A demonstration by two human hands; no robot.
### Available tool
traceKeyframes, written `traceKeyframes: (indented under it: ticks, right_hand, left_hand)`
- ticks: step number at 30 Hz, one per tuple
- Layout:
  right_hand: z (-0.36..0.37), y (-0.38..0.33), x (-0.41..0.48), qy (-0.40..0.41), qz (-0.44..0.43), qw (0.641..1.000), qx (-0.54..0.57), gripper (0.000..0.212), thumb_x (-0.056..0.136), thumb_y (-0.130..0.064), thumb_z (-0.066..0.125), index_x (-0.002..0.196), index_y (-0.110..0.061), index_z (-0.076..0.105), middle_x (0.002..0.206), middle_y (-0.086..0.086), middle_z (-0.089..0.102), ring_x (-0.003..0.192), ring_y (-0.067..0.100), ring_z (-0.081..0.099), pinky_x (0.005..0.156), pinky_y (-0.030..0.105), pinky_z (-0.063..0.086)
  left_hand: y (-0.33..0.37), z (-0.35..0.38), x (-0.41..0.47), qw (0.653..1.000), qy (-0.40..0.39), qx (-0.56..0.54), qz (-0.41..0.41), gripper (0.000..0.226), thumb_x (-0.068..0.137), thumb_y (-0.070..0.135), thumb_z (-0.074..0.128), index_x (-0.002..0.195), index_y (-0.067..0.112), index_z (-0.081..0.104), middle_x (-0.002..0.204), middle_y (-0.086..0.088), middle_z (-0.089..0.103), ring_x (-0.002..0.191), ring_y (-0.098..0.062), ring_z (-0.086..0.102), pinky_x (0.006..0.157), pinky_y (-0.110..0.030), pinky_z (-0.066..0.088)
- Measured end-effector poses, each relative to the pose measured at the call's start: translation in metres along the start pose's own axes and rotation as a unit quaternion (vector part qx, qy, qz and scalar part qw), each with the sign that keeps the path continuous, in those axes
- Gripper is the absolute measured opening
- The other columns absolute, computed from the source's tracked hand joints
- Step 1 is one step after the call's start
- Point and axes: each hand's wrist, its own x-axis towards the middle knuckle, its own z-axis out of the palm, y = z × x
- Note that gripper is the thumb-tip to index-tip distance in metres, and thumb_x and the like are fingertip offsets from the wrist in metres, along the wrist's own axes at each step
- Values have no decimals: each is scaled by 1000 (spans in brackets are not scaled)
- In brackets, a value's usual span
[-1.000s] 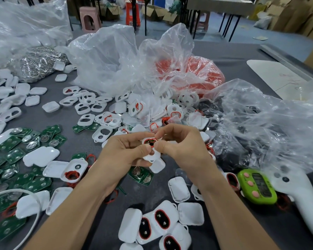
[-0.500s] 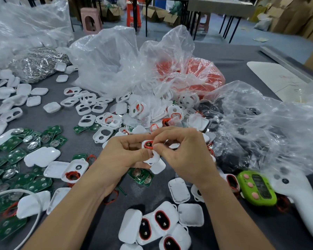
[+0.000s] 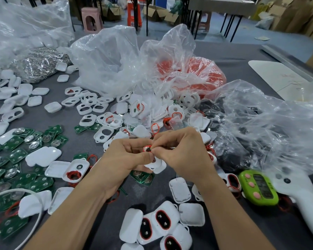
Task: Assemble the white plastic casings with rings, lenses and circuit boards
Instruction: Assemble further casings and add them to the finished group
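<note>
My left hand grips a white plastic casing above the grey table. A red ring sits in the casing's opening, around a dark part. My right hand pinches at that ring with thumb and forefinger. Most of the casing is hidden by my fingers. Loose white casings lie just beyond my hands. Green circuit boards spread at the left. Finished casings with red-rimmed dark lenses lie near the front edge.
Clear plastic bags are heaped behind, one holding red rings. Another bag lies at the right. A green timer and a white handheld tool lie front right. A white cable curves at the front left.
Both hands have stayed together on the casing. My right fingers have shifted slightly on the red ring.
</note>
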Motion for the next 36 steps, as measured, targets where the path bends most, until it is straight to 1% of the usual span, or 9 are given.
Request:
traceKeyframes:
  ticks: [2,5,8,11,15,21,31,34,36]
  right_hand:
    - [-1,1,0,2,5,1000,13,16,75,1,76,71,-14,80,75,-3,75,66,25,70,61,42,59]
    - [-1,0,-1,37,-9,999,21,16,76,-1,75,71,-15,80,76,-6,76,70,18,74,67,39,62]
    - [-2,0,-2,61,-10,998,15,17,77,-2,77,74,-18,81,81,-11,77,77,12,75,71,28,62]
    - [-2,0,-2,70,-25,996,-42,15,76,-6,79,75,-20,81,85,-18,77,76,7,75,71,30,62]
    - [-1,-3,-3,61,-69,990,-103,13,75,-6,80,73,-18,81,87,-18,76,81,-2,72,77,21,58]
    - [-2,-6,-4,42,-71,990,-114,13,76,-2,82,76,-16,83,86,-12,78,83,-1,72,78,24,59]
    - [-6,-11,-4,20,-5,1000,-13,18,72,-4,86,81,-20,85,83,-11,79,84,1,75,78,22,60]
    - [-7,-10,-3,5,38,997,69,20,67,-1,87,78,-18,84,80,-3,79,82,10,76,75,21,58]
    - [-5,-8,-1,6,62,988,139,23,62,1,86,73,-18,81,78,10,77,77,17,72,73,30,58]
  left_hand:
    - [1,1,0,1000,3,-14,1,33,80,-1,75,110,11,80,103,-18,77,89,-21,74,65,-29,60]
    - [4,1,1,999,19,-29,5,44,70,8,78,114,8,77,105,-23,76,90,-26,74,68,-33,63]
    - [5,1,2,999,30,-38,6,41,73,4,77,114,8,77,103,-24,76,87,-27,75,69,-34,63]
    - [5,2,2,999,41,-29,7,37,82,-6,74,116,7,77,103,-24,76,85,-25,74,65,-29,61]
    - [5,3,1,999,49,-11,10,35,85,-9,71,116,6,76,100,-24,76,80,-20,74,63,-27,61]
    - [6,4,-1,1000,21,-2,10,34,86,-10,71,107,14,81,97,-17,78,81,-17,74,64,-27,61]
    - [9,-3,-4,999,-30,-40,14,40,74,1,79,111,14,80,104,-19,77,87,-19,74,65,-30,61]
    - [10,-3,-4,998,-36,-52,17,42,71,-1,83,111,10,79,99,-19,77,82,-20,73,63,-30,61]
    - [10,-2,-5,998,-27,-52,18,40,71,0,80,111,8,79,98,-22,77,81,-22,73,62,-30,61]
